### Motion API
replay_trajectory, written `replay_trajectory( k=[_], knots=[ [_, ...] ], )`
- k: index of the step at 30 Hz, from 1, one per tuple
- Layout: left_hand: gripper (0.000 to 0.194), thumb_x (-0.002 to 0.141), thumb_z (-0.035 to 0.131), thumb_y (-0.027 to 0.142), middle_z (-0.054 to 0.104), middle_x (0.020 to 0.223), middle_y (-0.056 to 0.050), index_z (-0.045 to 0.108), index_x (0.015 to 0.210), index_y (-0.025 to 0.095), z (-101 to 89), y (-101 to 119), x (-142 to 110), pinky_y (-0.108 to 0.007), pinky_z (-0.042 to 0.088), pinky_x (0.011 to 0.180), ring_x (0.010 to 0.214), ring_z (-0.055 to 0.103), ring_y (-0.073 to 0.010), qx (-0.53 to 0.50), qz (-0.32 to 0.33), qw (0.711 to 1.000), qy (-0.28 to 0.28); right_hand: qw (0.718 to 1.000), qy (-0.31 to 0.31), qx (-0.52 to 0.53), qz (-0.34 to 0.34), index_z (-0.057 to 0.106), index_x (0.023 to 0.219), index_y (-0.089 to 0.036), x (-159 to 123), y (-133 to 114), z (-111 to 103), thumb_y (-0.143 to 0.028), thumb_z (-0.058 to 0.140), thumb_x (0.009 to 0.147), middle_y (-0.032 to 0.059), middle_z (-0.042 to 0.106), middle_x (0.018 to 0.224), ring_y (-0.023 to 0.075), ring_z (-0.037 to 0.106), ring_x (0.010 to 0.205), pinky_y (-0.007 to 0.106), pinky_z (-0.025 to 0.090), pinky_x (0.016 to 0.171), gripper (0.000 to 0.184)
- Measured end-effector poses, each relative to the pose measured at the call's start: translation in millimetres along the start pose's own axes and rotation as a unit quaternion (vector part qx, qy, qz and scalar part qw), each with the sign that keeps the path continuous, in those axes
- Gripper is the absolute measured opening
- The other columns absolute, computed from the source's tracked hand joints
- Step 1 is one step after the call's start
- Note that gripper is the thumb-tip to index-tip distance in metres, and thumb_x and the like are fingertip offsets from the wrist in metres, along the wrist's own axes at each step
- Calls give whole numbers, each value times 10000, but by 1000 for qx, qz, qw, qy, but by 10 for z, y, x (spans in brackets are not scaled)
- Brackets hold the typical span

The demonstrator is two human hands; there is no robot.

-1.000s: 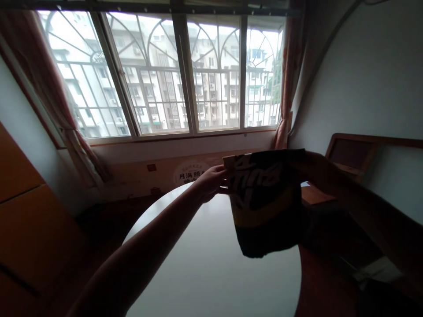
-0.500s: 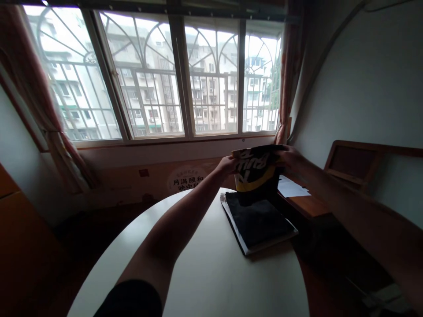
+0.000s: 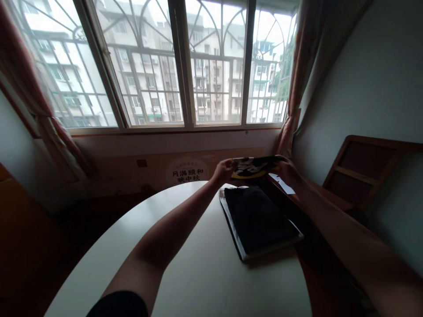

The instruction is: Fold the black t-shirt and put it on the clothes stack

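Between both hands, a folded black garment (image 3: 253,169) with pale lettering and a yellow band is held up above the far side of the table. My left hand (image 3: 225,169) is closed on its left edge. At the other end, my right hand (image 3: 286,169) grips the right edge, its fingers partly in shadow. Seen nearly edge-on, the garment looks flattened. Below and nearer me lies a flat stack topped by dark folded cloth (image 3: 261,220), with a whitish layer showing along its edges. Neither hand touches that stack.
The round white table (image 3: 198,273) has its right edge close beside the stack. White papers (image 3: 283,184) lie on a wooden surface beyond the right side. A wooden chair back (image 3: 355,169) stands at the right, and barred windows (image 3: 214,83) face me.
The garment has been lowered and tilted flatter, so its printed face looks foreshortened. Both hands still grip its edges. My view has shifted slightly downward.
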State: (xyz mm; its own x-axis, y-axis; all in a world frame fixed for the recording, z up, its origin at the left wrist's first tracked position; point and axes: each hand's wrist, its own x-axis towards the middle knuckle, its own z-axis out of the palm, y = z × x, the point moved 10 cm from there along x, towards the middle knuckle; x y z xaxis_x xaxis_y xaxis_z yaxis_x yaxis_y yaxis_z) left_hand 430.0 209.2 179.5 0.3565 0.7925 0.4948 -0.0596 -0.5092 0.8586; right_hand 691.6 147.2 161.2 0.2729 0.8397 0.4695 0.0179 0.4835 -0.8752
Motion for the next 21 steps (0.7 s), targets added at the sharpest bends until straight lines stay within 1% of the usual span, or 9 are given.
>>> replay_trajectory(
  k=[2, 3, 4, 7, 9, 11, 14, 18, 21],
  knots=[
    [214, 849, 697, 313, 765, 888, -83, 766, 962, 144, 131, -83, -489, -302, 534, 760, 812, 685, -200, 50, 34, 997, -57, 1000, -21, -9, 19, 690, 886, -238, -386, 142, -114, -265, 671, 732, 15, 737, 895, 225, 722, 874, 381, 619, 802, 158],
    [203, 860, 683, 299, 769, 934, -88, 771, 978, 159, 185, -117, -757, -311, 539, 795, 857, 691, -205, 82, 58, 992, -72, 998, -45, -39, 25, 713, 889, -226, -592, 211, -152, -244, 660, 721, 31, 747, 961, 232, 720, 922, 385, 606, 850, 177],
    [183, 857, 682, 272, 768, 966, -91, 778, 975, 170, 280, -160, -1034, -319, 539, 827, 895, 692, -210, 116, 79, 985, -104, 994, -66, -77, 31, 726, 872, -218, -797, 284, -199, -219, 642, 703, 43, 752, 1006, 243, 715, 964, 392, 589, 893, 189],
    [233, 836, 655, 147, 757, 1066, -98, 793, 1018, 197, 596, -332, -1788, -335, 534, 906, 990, 689, -217, 183, 112, 955, -204, 964, -160, -210, 37, 750, 823, -207, -1379, 529, -277, -145, 545, 598, 78, 749, 1126, 289, 683, 1100, 434, 526, 1010, 310],
    [287, 825, 640, 99, 756, 1068, -86, 792, 1036, 219, 773, -446, -2135, -352, 525, 930, 1012, 676, -223, 238, 123, 931, -247, 940, -200, -273, 40, 760, 835, -211, -1687, 693, -344, -125, 507, 562, 89, 720, 1224, 305, 651, 1183, 458, 482, 1073, 381],
    [282, 830, 654, 112, 750, 1066, -84, 785, 1054, 223, 890, -536, -2328, -353, 524, 921, 1010, 664, -230, 278, 126, 913, -269, 921, -214, -324, 37, 769, 856, -220, -1907, 822, -419, -116, 507, 577, 94, 682, 1306, 313, 620, 1245, 476, 444, 1116, 396],
    [235, 858, 676, 191, 738, 1073, -90, 773, 1071, 219, 974, -600, -2417, -349, 517, 902, 996, 656, -236, 317, 137, 897, -276, 901, -207, -380, 20, 784, 943, -230, -2088, 931, -515, -103, 527, 627, 100, 625, 1393, 314, 579, 1304, 490, 412, 1149, 427],
    [269, 866, 678, 237, 731, 1093, -81, 747, 1125, 238, 983, -621, -2421, -380, 485, 937, 1001, 651, -241, 347, 148, 887, -266, 890, -174, -420, -17, 729, 1234, -249, -2143, 980, -606, -95, 571, 675, 110, 560, 1471, 306, 537, 1353, 498, 407, 1161, 601],
    [301, 863, 698, 264, 726, 1138, -78, 734, 1161, 265, 966, -647, -2442, -440, 442, 1013, 1075, 640, -265, 364, 139, 884, -257, 878, -163, -449, -39, 716, 1284, -257, -2107, 979, -637, -134, 611, 741, 123, 568, 1463, 312, 549, 1339, 512, 429, 1141, 567]
  ],
)
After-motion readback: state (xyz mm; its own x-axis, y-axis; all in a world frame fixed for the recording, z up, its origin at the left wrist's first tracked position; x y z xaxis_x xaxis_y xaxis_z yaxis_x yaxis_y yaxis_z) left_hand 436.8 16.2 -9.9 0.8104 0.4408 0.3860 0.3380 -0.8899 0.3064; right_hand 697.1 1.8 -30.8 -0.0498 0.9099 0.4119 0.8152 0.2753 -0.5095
